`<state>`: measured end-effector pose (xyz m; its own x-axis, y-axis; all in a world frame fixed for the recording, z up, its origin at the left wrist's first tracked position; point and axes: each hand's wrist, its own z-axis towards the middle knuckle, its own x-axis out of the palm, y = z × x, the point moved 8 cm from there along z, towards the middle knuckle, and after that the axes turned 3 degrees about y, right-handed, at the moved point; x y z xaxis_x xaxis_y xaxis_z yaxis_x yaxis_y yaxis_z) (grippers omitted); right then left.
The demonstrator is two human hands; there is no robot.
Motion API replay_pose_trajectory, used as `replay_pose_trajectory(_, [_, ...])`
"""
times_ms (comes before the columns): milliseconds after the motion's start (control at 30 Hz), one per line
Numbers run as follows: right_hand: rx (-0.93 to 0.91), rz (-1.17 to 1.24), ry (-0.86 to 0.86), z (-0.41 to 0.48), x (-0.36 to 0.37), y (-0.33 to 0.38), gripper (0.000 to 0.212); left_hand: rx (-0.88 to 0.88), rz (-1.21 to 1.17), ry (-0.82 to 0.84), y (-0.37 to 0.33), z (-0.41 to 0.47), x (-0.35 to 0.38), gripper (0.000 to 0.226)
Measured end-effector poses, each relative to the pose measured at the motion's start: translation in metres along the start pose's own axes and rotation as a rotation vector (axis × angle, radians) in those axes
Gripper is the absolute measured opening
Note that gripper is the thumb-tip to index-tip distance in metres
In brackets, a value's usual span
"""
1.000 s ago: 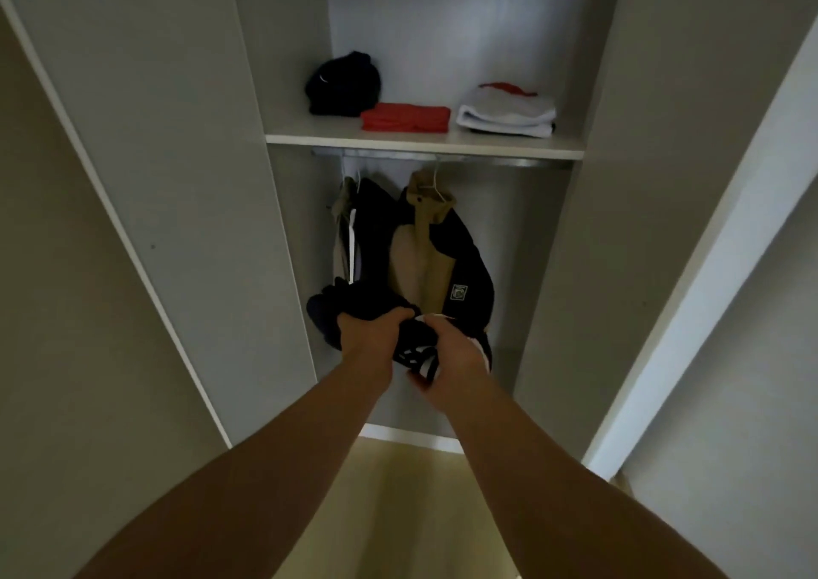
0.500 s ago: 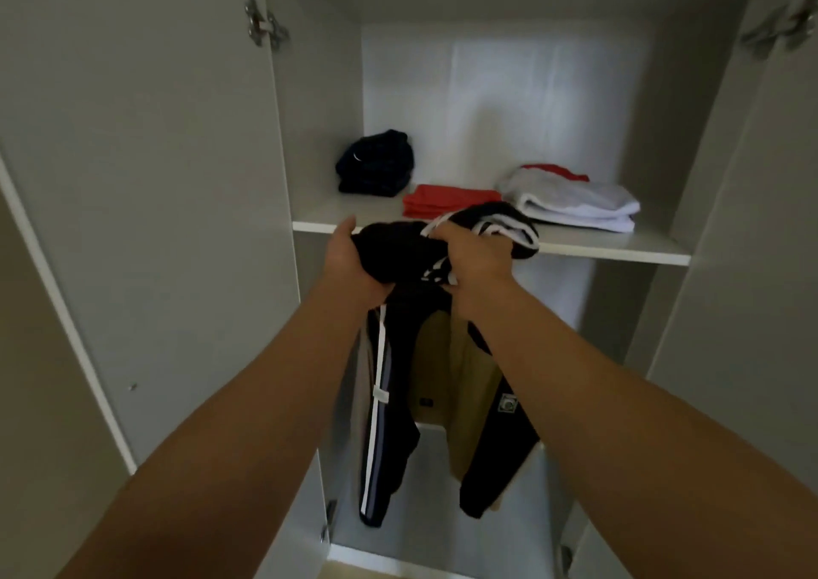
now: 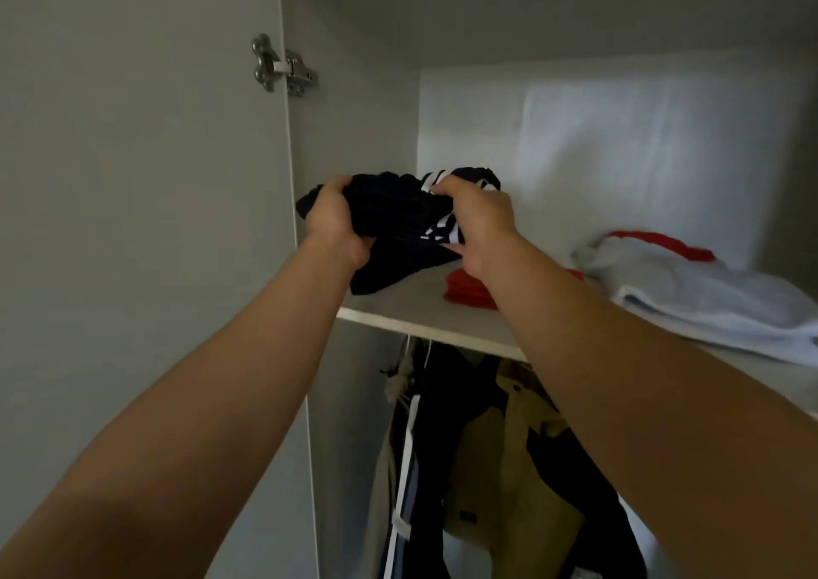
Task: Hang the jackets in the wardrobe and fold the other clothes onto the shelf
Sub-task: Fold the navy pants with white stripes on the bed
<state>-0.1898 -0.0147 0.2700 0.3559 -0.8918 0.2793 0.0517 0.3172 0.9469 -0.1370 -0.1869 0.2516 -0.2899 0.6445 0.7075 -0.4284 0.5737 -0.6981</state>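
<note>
Moved: both hands have lifted the bundle [image 3: 398, 213] from in front of the shelf [image 3: 420, 318] up onto its left end since half a second ago.
Door: open at the left [image 3: 133, 224], with its hinge [image 3: 283, 67] up high.
Jackets: hanging below the shelf [image 3: 482, 468]; dark ones with a white stripe, and a tan one beside them.
Left hand: its fingers [image 3: 334, 220] curl round the bundle's left end, thumb on top.
Right hand: it grips [image 3: 480, 224] the bundle's right end, over the white stripes.
Bundle: dark cloth held between the two hands; its lower part lies on the shelf.
Red fold: on the shelf [image 3: 464, 288], just right of the bundle and partly behind the right forearm.
Grey fold: farther right on the shelf [image 3: 708, 286], with a red edge showing at the back.
</note>
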Motion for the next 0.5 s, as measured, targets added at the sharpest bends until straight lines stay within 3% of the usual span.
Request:
replay_pose_trajectory(167, [0.003,0.064,0.101,0.061,0.017,-0.004,0.084,0.208,0.041,-0.098,-0.027,0.051,-0.001,0.044])
replay_pose_trajectory(233, [0.121,0.006,0.157,0.079,0.02,-0.035,0.071,0.263,0.159,-0.258,-0.027,0.063,-0.029,0.043])
replay_pose_trajectory(333, [0.388,-0.301,0.3,0.084,0.019,-0.099,0.038,0.055,0.734,-0.432,-0.006,0.066,-0.067,0.052])
replay_pose_trajectory(367, [0.445,-0.434,0.324,0.083,0.018,-0.114,0.043,-0.066,0.932,-0.432,0.005,0.066,-0.075,0.064])
replay_pose_trajectory(433, [0.45,-0.676,0.308,0.086,0.015,-0.125,0.072,-0.252,1.465,-0.388,0.02,0.062,-0.075,0.077])
replay_pose_trajectory(500, [0.407,-0.835,0.264,0.09,0.018,-0.121,0.102,-0.169,1.997,-0.322,0.019,0.066,-0.053,0.073])
